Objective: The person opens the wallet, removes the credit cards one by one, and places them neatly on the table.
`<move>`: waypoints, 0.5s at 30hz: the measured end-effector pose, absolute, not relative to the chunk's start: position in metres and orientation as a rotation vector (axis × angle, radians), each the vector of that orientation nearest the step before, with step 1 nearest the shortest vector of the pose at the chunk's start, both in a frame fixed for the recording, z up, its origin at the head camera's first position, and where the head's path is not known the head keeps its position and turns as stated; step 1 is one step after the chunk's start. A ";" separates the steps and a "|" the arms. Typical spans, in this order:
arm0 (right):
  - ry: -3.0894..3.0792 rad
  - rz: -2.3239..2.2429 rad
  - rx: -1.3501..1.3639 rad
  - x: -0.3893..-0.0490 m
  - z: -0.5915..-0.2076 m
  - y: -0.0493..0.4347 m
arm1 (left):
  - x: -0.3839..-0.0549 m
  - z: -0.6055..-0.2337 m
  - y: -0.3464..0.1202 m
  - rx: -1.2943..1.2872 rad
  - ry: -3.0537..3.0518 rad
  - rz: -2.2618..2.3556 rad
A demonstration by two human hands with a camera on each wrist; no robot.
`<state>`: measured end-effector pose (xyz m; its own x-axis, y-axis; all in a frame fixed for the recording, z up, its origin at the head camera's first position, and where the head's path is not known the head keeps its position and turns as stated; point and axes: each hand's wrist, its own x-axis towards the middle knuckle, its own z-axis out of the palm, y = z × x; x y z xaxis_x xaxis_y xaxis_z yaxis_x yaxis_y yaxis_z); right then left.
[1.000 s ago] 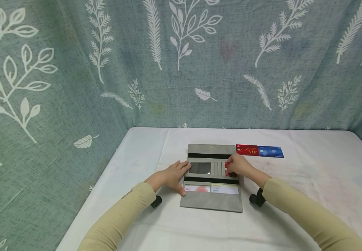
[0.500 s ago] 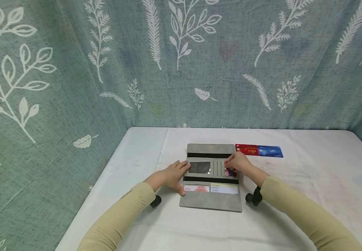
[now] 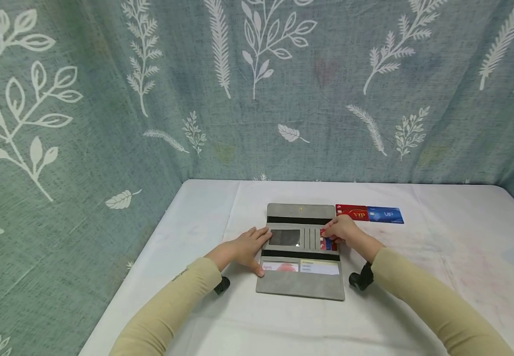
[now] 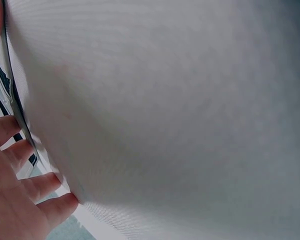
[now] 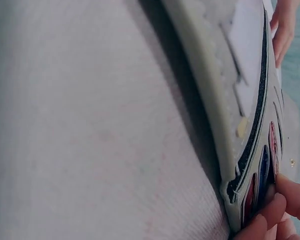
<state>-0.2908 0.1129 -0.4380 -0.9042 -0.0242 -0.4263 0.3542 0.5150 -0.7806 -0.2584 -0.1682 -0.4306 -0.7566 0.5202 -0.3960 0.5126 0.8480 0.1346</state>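
Note:
A grey wallet (image 3: 299, 290) lies unfolded on the white-covered table. My left hand (image 3: 244, 248) rests along its left edge with fingers spread, the thumb at the lower left. At the slots on the wallet's right side, my right hand (image 3: 347, 232) pinches a red card (image 5: 273, 142) by its edge. The card sits partly inside a slot. Beside it a blue card (image 5: 263, 167) and a darker red card (image 5: 249, 200) stick out of neighbouring slots, partly covered by the fingers in the right wrist view. A clear window (image 3: 285, 238) fills the wallet's middle left.
A red VIP card (image 3: 351, 212) and a blue VIP card (image 3: 385, 214) lie side by side at the wallet's upper right corner. Two pale cards, a pink-patterned one (image 3: 280, 267) and a yellow-edged one (image 3: 319, 267), sit in the lower pockets. Leaf-patterned curtains stand behind and left.
My right hand has shifted slightly at the slots, and more of the red and blue cards there shows below its fingers. The left hand and wallet stay in place.

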 end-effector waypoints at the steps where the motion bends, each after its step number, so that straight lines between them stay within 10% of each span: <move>1: 2.372 -1.358 0.271 -0.291 -0.438 0.113 | -0.258 -0.431 -0.168 0.766 2.601 0.028; 15: 2.270 -1.437 0.330 -0.289 -0.437 0.128 | -0.258 -0.431 -0.167 0.769 2.606 0.030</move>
